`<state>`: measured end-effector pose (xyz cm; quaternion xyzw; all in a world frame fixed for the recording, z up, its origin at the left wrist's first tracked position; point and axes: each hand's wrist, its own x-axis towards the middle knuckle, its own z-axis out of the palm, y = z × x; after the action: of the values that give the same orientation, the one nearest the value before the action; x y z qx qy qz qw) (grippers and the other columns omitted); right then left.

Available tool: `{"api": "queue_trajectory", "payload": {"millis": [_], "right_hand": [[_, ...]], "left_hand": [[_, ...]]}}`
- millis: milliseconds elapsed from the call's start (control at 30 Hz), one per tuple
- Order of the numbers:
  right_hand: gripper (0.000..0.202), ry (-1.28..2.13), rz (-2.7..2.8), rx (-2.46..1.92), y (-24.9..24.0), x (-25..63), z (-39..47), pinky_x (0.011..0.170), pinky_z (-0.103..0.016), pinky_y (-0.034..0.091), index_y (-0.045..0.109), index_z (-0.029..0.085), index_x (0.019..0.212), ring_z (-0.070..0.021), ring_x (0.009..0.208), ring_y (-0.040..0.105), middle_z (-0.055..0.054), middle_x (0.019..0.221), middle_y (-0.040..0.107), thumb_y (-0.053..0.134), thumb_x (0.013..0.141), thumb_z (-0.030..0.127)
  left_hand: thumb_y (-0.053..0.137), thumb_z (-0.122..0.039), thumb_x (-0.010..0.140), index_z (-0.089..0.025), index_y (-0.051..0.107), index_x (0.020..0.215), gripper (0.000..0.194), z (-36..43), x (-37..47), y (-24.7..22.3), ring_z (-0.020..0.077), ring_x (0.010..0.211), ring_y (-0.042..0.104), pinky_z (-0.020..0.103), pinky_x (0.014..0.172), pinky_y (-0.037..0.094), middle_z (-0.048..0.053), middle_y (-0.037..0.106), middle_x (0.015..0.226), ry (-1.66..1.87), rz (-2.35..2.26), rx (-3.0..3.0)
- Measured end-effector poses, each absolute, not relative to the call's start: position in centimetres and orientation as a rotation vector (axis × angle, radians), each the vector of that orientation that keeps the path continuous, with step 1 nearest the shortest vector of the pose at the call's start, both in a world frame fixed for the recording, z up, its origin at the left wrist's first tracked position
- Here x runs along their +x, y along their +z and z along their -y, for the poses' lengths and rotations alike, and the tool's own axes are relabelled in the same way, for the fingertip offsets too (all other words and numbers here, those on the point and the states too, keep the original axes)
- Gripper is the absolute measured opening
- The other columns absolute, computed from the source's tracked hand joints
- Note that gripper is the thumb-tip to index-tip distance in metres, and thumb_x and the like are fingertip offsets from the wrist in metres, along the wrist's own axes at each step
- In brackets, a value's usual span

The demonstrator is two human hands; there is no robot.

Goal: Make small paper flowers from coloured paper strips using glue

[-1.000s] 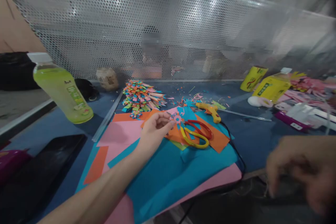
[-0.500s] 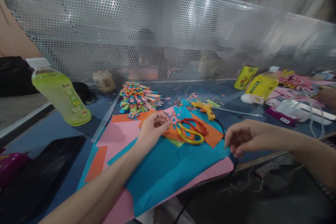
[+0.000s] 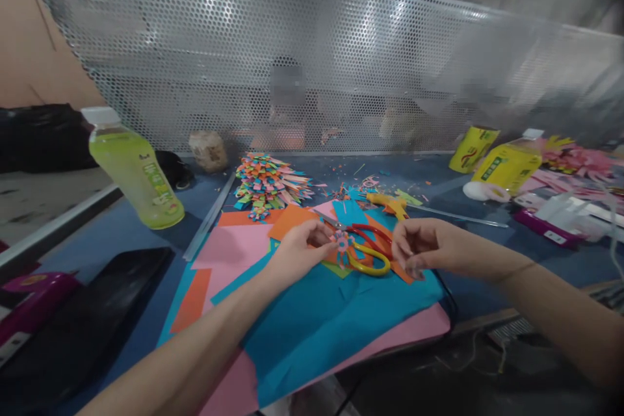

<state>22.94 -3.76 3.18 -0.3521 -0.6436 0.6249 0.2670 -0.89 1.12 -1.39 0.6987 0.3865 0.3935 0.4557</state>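
My left hand [image 3: 309, 244] pinches a small pink-and-blue paper flower [image 3: 342, 242] between thumb and fingers, above the stacked paper. Scissors [image 3: 370, 265] with red and yellow handles lie just behind and right of the flower. My right hand [image 3: 422, 247] hovers by the handles, fingers loosely curled and thumb apart, with nothing visible in it. Beneath both hands lie a large blue sheet [image 3: 336, 318], pink paper [image 3: 234, 247] and orange pieces [image 3: 290, 222]. A yellow hot glue gun [image 3: 389, 203] lies behind my right hand, partly hidden by it.
A cone of coloured paper strips [image 3: 268, 182] stands at the back, near paper scraps [image 3: 358, 192]. Left are a green drink bottle [image 3: 139, 172], a dark flat object [image 3: 102, 312] and a purple tool [image 3: 36, 302]. Right stand a yellow bottle [image 3: 509, 162] and a yellow can [image 3: 474, 148].
My right hand has moved left, from the paper's right edge to beside the scissors. My left hand has shifted slightly with the flower, lower and nearer me. The view has turned a little left.
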Motion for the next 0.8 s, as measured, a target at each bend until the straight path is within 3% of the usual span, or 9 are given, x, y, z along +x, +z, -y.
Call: {"api": "queue_trajectory", "payload": {"millis": [167, 367, 600, 800], "right_hand": [[0.024, 1.824, 1.484, -0.770, 3.9, 19.4, 2.5, 0.044, -0.019, 0.036, 0.034, 0.019, 0.067, -0.0074, 0.046, 0.050, 0.003, 0.056, 0.057, 0.058, 0.066, 0.019], [0.024, 1.911, 1.449, -0.725, 4.4, 16.7, 0.9, 0.033, -0.019, 0.029, 0.025, 0.022, 0.069, -0.0114, 0.036, 0.048, 0.003, 0.046, 0.059, 0.046, 0.070, 0.033], [0.025, 1.817, 1.518, -0.641, 3.5, 16.8, 0.4, 0.032, -0.016, 0.032, 0.033, 0.023, 0.079, -0.0087, 0.031, 0.047, 0.003, 0.050, 0.062, 0.048, 0.077, 0.043], [0.038, 1.838, 1.435, -0.691, 2.3, 17.8, 0.4, 0.031, -0.015, 0.031, 0.034, 0.022, 0.072, -0.0085, 0.028, 0.048, 0.004, 0.055, 0.064, 0.062, 0.066, 0.047]], "left_hand": [[0.064, -0.025, 0.063, -0.016, 0.056, 0.071, 0.015, -0.5, -1.0, -1.0, 0.0109, 0.055, 0.055, 0.020, 0.048, 0.039, -0.001, 0.059, 0.060, 0.888, -0.982, 1.806], [0.064, -0.023, 0.063, -0.016, 0.056, 0.071, 0.013, -1.1, -1.3, -0.9, 0.0085, 0.054, 0.052, 0.018, 0.049, 0.040, -0.002, 0.056, 0.060, 1.005, -0.957, 1.702], [0.061, -0.029, 0.067, -0.015, 0.056, 0.074, 0.017, -1.8, -1.6, -1.5, 0.0110, 0.058, 0.055, 0.022, 0.053, 0.043, 0.001, 0.060, 0.064, 0.969, -1.020, 1.697], [0.064, -0.032, 0.066, -0.016, 0.057, 0.072, 0.018, -2.0, -1.6, -1.6, 0.0127, 0.058, 0.057, 0.024, 0.054, 0.044, 0.002, 0.060, 0.063, 0.948, -1.061, 1.670]]}}
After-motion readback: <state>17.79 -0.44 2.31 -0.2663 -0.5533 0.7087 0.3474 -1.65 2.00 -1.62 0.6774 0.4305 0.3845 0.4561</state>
